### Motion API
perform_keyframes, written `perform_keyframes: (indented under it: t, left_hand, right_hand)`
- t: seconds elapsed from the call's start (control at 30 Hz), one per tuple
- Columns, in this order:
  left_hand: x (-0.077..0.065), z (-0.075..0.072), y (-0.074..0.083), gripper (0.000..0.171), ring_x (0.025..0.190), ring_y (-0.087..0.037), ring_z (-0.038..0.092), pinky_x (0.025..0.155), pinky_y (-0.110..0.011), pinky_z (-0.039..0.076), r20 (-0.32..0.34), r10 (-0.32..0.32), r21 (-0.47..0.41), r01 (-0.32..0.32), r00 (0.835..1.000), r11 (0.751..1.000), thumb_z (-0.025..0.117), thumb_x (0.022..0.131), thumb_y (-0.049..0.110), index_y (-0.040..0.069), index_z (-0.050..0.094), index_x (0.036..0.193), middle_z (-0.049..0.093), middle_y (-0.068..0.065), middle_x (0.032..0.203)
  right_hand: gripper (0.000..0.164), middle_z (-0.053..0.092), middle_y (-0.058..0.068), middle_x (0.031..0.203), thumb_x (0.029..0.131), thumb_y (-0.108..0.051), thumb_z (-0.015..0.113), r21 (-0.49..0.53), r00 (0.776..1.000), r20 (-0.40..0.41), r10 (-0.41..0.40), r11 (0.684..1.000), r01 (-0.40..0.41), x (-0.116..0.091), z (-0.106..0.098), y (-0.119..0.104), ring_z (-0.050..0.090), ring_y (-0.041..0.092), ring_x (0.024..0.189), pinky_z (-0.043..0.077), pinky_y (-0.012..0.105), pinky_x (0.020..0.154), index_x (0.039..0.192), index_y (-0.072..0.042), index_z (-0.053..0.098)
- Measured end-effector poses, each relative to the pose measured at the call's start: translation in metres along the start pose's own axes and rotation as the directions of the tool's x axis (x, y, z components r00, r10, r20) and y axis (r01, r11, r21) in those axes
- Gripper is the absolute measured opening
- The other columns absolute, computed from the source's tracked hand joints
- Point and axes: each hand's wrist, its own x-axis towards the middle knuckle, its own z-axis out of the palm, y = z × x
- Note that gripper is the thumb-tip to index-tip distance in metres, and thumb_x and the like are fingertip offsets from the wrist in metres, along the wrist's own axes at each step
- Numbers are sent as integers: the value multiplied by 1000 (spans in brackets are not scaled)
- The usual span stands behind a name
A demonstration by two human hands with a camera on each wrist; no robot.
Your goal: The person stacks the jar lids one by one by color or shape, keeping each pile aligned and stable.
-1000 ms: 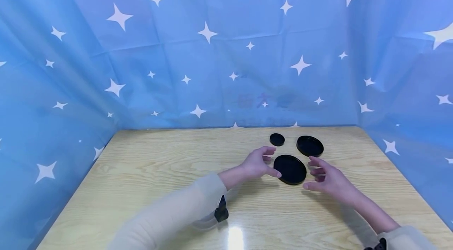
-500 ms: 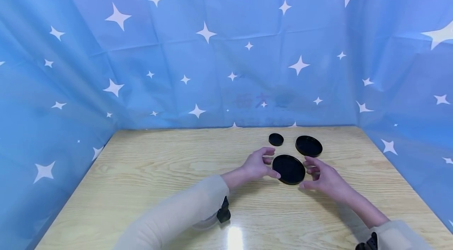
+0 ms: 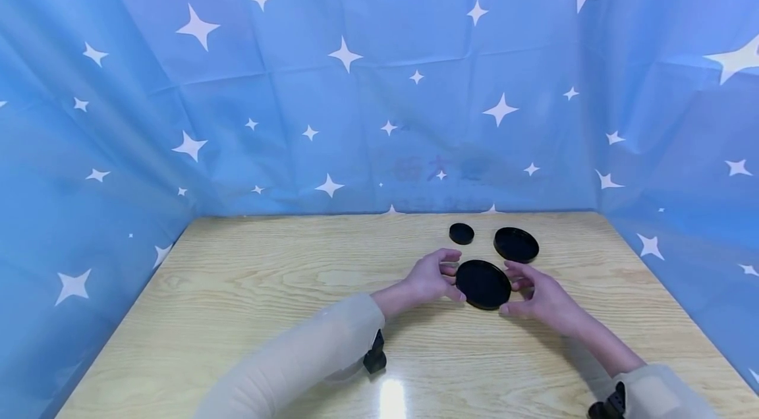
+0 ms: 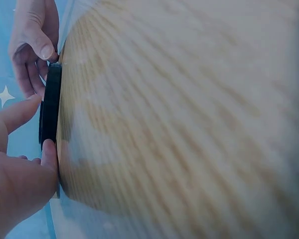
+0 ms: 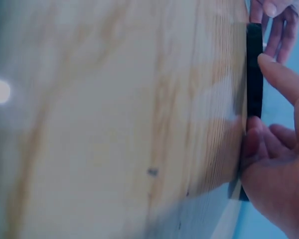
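Observation:
A large round black shallow dish [image 3: 483, 284] lies flat on the wooden table, with a hand at each side of it. My left hand [image 3: 430, 279] holds its left edge, the thumb at the near side and the fingers bent along the rim. Opposite, my right hand [image 3: 542, 297] holds the right edge with thumb and bent fingers. The left wrist view shows the dish [image 4: 51, 104] edge-on between both hands. In the right wrist view my right thumb and fingertips lie against its dark side wall [image 5: 254, 74].
Behind the large dish are a small round black dish [image 3: 461, 233] and a medium round black dish [image 3: 516, 244], the latter close to my right fingers. The wooden table [image 3: 267, 267] ends at a blue star-patterned curtain [image 3: 296, 96] at the back and sides.
My right hand has moved left, up to the dish's right edge. My left thumb has shifted slightly in against the near left rim. The dishes stay in place on the table.

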Motion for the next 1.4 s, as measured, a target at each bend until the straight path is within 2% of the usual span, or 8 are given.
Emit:
perform_keyframes:
  t: [0.17,0.27,0.47,0.73,1.0,1.13,1.3,1.4]
  left_hand:
    - [-1,1,0,79,105,-16,63,89,-28,56,-1,-5,-6,5,1000,1000,83,74,-14,8,55,145,60,-4,135]
    - [-2,3,-1,76,99,-13,64,86,-25,56,-12,4,14,-4,1000,1000,84,73,-13,6,58,142,64,-4,125]
    - [-5,7,-3,67,92,-7,62,83,-20,55,-27,40,68,-38,999,997,84,71,-13,2,64,133,67,-2,118]
    - [-7,11,-5,64,89,-6,62,81,-18,55,-43,69,65,-66,997,996,84,71,-13,0,66,130,68,-3,116]
    - [-12,17,-2,62,88,-7,62,81,-19,54,-73,51,44,-48,996,998,86,72,-12,1,67,129,68,-2,107]
    - [-15,19,-2,61,87,-6,61,80,-18,53,-75,50,58,-46,996,997,87,72,-9,2,67,129,68,1,103]
    - [-22,21,-3,62,85,-6,61,79,-18,53,-79,31,58,-26,996,998,87,72,-9,4,68,129,66,2,100]
    - [-27,21,-1,66,86,-8,61,80,-19,54,-76,25,35,-23,997,999,87,71,-11,3,66,133,66,2,104]
  right_hand:
    - [88,54,29,134,79,-10,89,49,999,25,22,999,-23,1,0,-1,57,31,105,54,27,75,147,15,39]
    - [89,52,30,136,79,-9,89,52,999,41,18,998,-20,-1,-1,-2,56,30,105,54,27,74,148,15,38]
    - [88,55,23,132,78,-9,90,-4,997,72,-8,1000,8,-4,0,-2,52,24,99,49,26,71,147,14,41]
    - [86,56,17,118,78,-7,89,11,996,85,-6,1000,5,-5,-1,-2,49,23,93,48,26,68,145,16,41]
    - [86,56,17,117,79,-9,88,51,992,123,12,999,-19,-6,-8,-6,49,24,93,47,27,69,147,15,41]
    - [87,57,17,119,78,-9,88,52,988,152,16,998,-24,-7,-11,-7,51,23,95,49,26,73,146,16,40]
    - [89,58,17,120,76,-7,88,65,984,179,-3,998,-8,-9,-10,-8,54,23,98,52,27,79,146,18,39]
    - [89,58,15,113,76,-6,88,86,983,182,-32,996,17,-11,-9,-9,55,21,95,52,26,76,145,18,38]
